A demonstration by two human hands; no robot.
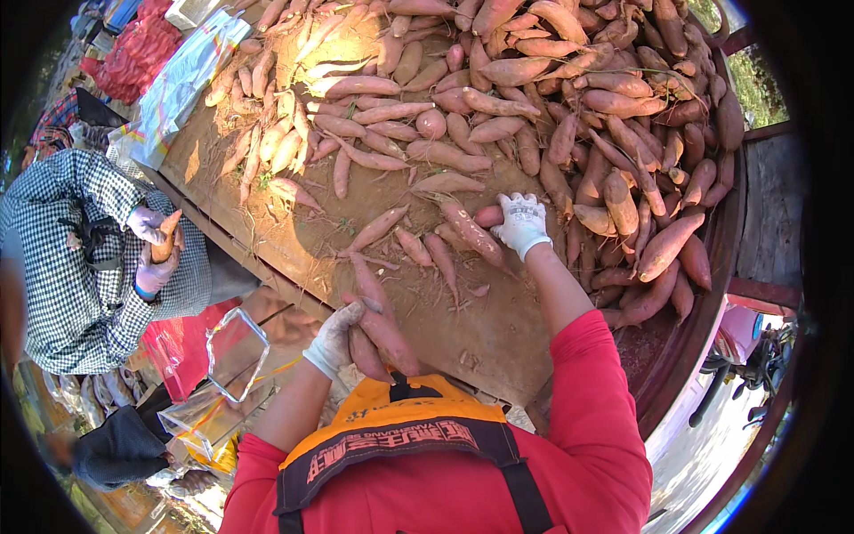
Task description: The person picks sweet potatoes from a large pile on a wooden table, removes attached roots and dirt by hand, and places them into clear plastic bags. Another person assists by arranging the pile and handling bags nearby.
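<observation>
My left hand (335,339), in a soiled white work glove, grips sweet potatoes near the bed's front edge. One long red sweet potato (389,342) and a shorter one (365,355) lie side by side in it. Another sweet potato (371,283) extends beyond them; whether the hand bears it too is hard to tell. Further forward, my right hand (523,221), also gloved in white, closes round the end of a reddish sweet potato (489,215). Beside that hand lies a long, scuffed sweet potato (472,231), with several smaller ones to its left.
A large heap of sweet potatoes (620,147) fills the right and far side, against a metal side wall (724,233). At left, a person in a checked garment (87,260) holds a sweet potato (165,237). Clear plastic bags (227,407) and red mesh sacks (137,53) are nearby.
</observation>
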